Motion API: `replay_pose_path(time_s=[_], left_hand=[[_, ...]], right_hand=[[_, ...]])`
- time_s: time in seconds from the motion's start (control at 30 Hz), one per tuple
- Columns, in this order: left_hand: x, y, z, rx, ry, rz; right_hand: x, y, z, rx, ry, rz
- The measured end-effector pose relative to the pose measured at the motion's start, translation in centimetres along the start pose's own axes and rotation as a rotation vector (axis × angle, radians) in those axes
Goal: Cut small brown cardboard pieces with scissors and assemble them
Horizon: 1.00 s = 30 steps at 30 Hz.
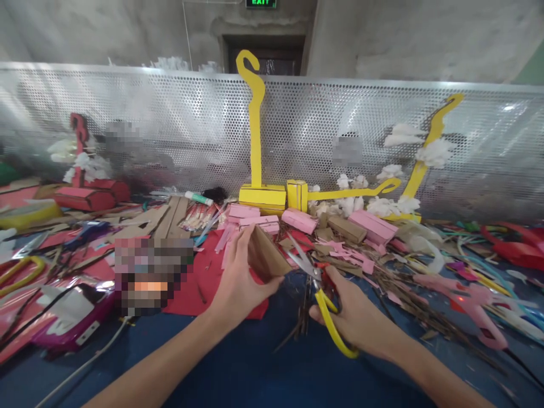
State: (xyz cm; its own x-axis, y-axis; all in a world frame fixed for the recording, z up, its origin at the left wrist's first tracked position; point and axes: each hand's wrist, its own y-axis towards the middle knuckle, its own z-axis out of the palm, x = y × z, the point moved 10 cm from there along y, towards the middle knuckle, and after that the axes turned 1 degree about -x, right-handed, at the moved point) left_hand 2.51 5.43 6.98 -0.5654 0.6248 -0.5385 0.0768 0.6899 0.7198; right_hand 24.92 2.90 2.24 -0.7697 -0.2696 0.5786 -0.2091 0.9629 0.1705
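Observation:
My left hand (244, 277) is closed around a folded piece of brown cardboard (267, 255), thumb on its lower edge and fingers behind. In my right hand (346, 306) is a pair of scissors (334, 328) with yellow handles, its blades apart and pointing up and left, close to the cardboard's right end. Beneath my left hand lies a sheet of red paper (191, 289). Just beyond the cardboard sit small pink paper-covered blocks (300, 220). A yellow hooked stand (255, 130) rises upright from its yellow base behind them.
A pink glue gun (467, 300) lies at the right among brown twigs (442, 317) and scraps. Another yellow stand (429, 141) with white tufts leans at the back right; a red one (79, 147) is at the left. A perforated metal panel (170, 119) backs the blue table (255, 368).

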Motion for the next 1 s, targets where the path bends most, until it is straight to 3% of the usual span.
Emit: replay_pose_path(time_s=[0.2,0.77,1.0], left_hand=[[0.1,-0.1,-0.3,-0.022,-0.035,-0.017],[0.6,-0.1,0.2,-0.021,-0.268,-0.051],[-0.1,0.2,-0.5,-0.054,-0.103,0.025]], right_hand=[[1.5,0.0,0.1,0.029,-0.014,-0.048],[1.2,0.2,0.9,0.032,-0.044,-0.033],[1.1,0.3,0.6,-0.013,-0.056,-0.04]])
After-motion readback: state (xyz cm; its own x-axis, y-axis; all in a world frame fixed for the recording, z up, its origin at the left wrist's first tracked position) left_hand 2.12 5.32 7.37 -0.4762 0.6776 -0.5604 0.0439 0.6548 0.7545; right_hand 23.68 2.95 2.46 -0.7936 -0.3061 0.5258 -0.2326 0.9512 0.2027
